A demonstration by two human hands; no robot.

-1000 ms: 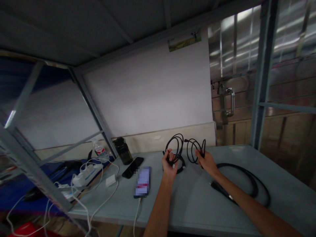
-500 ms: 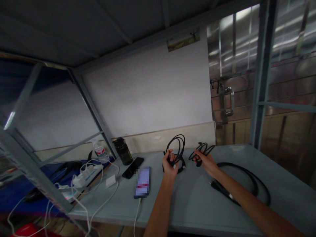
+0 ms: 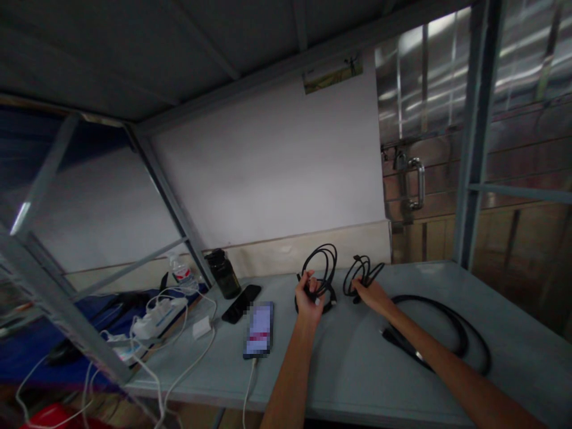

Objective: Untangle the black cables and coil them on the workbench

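Observation:
My left hand is closed around a coiled black cable, whose loops stand up above the fingers. Part of a black coil and a light-tipped plug show just right of that hand. Farther right, my right hand pinches a second looped black cable; its lower end is close to the table surface, and I cannot tell if it touches. A thicker black cable lies in a wide loop under my right forearm, its plug end pointing left.
On the grey table to the left are a lit phone on a white cord, a dark phone, a dark bottle and a white adapter. Power strips with white cords lie beyond the metal post.
My right hand and its looped cable have shifted slightly, and the loops have turned a little more upright. My left hand has barely moved.

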